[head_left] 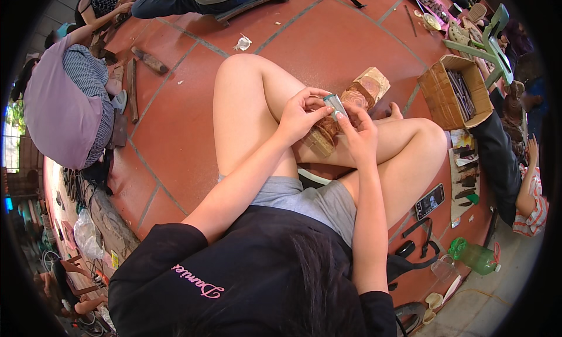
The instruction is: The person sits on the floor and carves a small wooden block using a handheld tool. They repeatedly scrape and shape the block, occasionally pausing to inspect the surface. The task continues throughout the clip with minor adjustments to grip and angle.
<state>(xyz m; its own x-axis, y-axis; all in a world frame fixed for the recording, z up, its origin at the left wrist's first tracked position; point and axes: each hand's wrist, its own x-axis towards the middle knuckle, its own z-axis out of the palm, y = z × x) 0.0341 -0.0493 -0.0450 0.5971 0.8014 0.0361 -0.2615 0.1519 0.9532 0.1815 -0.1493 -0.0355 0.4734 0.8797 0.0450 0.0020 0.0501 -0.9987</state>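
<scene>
Silvery grey with a teal edge, a small flat piece is held above the seated person's lap, between the fingers of both hands. Its exact kind cannot be determined from where I stand. Its long axis runs steeply, from upper left to lower right.

The left hand is closed in a pinch at the upper-left side, so the piece lies just to its right. The right hand grips the lower end, thumb over the face and the other fingers curled; from this hand the piece lies up and to the left. Neither hand is nearer: both are in contact.

Directly beneath, between the bent legs, is a carved wooden block, slanting from lower left to upper right, thus crossing the line of the held piece. The hands cover its middle portion.

Further right stands a cardboard box containing dark, slender tools. Near the right knee, a phone lies beside a row of dark implements; a green bottle lies beyond. On the left, a wooden mallet rests on the red tiled floor, near a co-worker in lilac.
</scene>
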